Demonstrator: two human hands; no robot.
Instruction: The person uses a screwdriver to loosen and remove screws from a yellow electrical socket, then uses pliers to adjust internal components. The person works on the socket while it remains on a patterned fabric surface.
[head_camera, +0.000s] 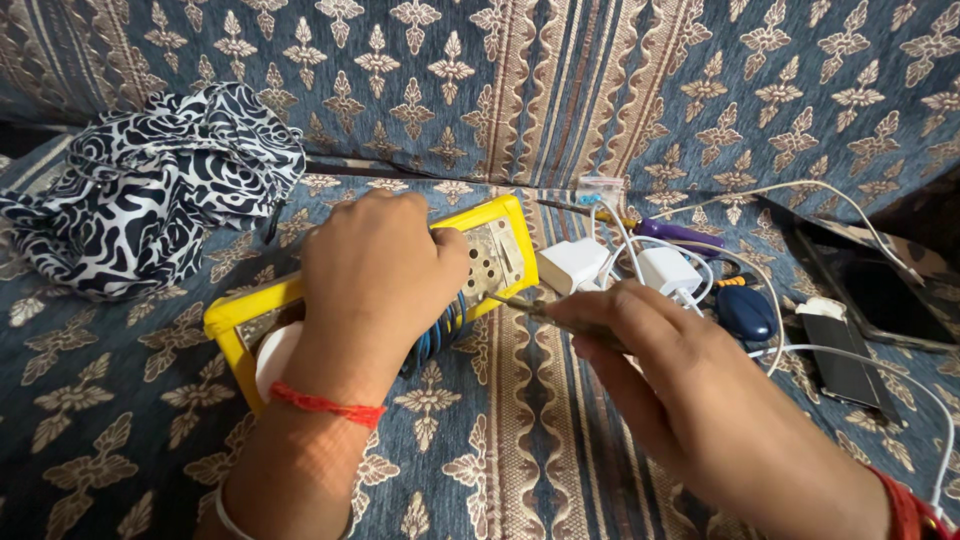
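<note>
A yellow-cased electronic device (512, 222) lies open on the patterned blue sofa seat, with a perforated metal plate (487, 262) and coloured wires (448, 325) showing inside. My left hand (375, 275) presses down on top of it, covering its middle. My right hand (650, 345) grips a thin metal tool (525, 307) like a pen. The tool's tip touches the device's lower right edge beside the plate.
A black-and-white patterned cloth (150, 185) sits at the left. White chargers (620, 265) with cables, a purple-handled screwdriver (680, 235), a dark blue oval object (745, 312) and dark flat devices (870, 320) crowd the right. The sofa back (600, 80) rises behind.
</note>
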